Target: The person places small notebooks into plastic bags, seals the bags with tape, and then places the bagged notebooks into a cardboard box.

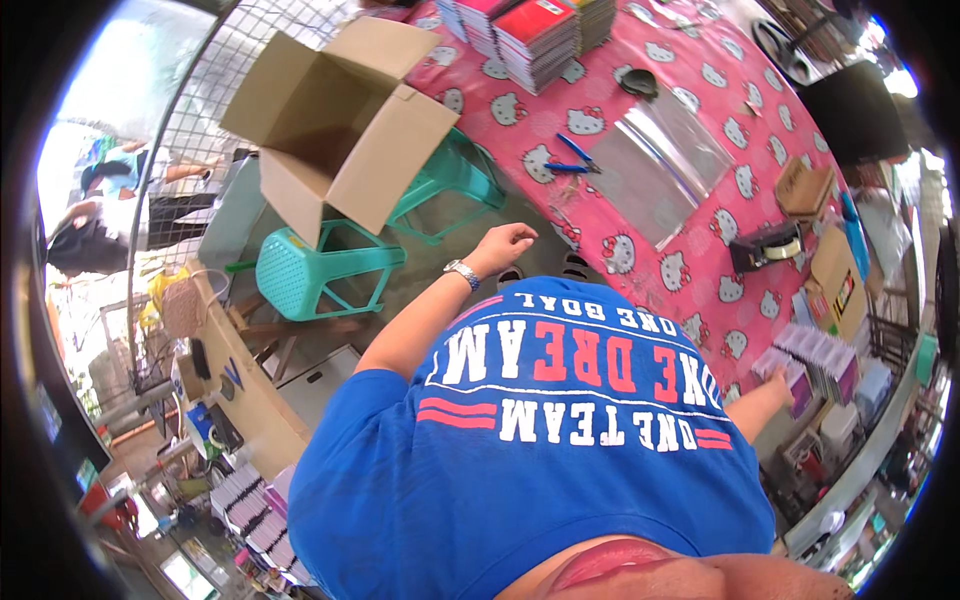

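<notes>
My left hand (pixel 505 246), with a metal watch (pixel 462 271) on its wrist, hangs between my body and the table. Its fingers are loosely half curled, with nothing in them. Out to the right, my right hand (pixel 768 392) is closed on the near end of a stack of purple-and-white notebooks (pixel 794 380) at the table's edge. Part of that hand is hard to make out. More notebooks (pixel 822 350) stand in rows right behind it. Near my left hand are a pink patterned tablecloth (pixel 590 215) and two green plastic stools (pixel 325 270).
An open cardboard box (pixel 385 150) sits on the stools. On the table lie blue-handled pliers (pixel 573 160), clear plastic bags (pixel 665 170), a tape dispenser (pixel 765 248) and stacked red-covered books (pixel 535 40). Another stack of notebooks (pixel 250 510) stands behind at left. A wire mesh (pixel 205 110) rises at far left.
</notes>
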A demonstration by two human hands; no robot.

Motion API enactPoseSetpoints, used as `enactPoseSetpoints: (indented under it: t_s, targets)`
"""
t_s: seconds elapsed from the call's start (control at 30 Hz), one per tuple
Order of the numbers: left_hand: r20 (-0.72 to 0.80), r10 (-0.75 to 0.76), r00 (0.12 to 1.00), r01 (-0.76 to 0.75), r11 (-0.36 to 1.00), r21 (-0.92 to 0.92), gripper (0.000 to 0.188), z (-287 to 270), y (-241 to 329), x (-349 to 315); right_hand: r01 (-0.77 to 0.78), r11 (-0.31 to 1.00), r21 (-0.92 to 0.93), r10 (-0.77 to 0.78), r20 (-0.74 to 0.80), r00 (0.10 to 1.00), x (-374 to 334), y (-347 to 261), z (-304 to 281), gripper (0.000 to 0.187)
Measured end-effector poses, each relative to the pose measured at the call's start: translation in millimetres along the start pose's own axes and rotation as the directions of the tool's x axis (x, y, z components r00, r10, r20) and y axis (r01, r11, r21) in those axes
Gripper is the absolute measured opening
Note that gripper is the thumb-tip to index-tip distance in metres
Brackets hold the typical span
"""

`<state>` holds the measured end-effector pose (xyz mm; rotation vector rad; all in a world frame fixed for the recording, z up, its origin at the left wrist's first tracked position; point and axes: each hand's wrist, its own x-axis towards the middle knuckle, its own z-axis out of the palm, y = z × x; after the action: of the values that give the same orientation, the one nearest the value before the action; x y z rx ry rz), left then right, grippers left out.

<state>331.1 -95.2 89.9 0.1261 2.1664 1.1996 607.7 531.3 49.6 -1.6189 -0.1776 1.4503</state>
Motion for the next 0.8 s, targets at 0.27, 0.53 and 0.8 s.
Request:
enactPoseSetpoints:
  t_s: [0.27,0.53,0.8]
  targets:
    - [0.188,0.900,0.392,-0.674,0.421,-0.607,0.022,-108.8,222.7,-118.0,0.289,0.884,-0.367,-0.203,0.254,0.946,-20.9,96.2,24.1,0.046]
    - [-0.054,0.998,-0.023,-0.542,-0.058,-0.838,0.030,-77.3,264.4,-155.6,0.682,0.661,-0.313,0.117,0.941,0.318,-219.7,258.6,167.9,0.036]
    - [-0.075,0.987,0.141,-0.686,0.043,-0.726,0.032,-77.2,268.6,-153.0,0.669,0.693,-0.269,0.441,0.892,-0.098,-418.3,372.7,292.0,0.026]
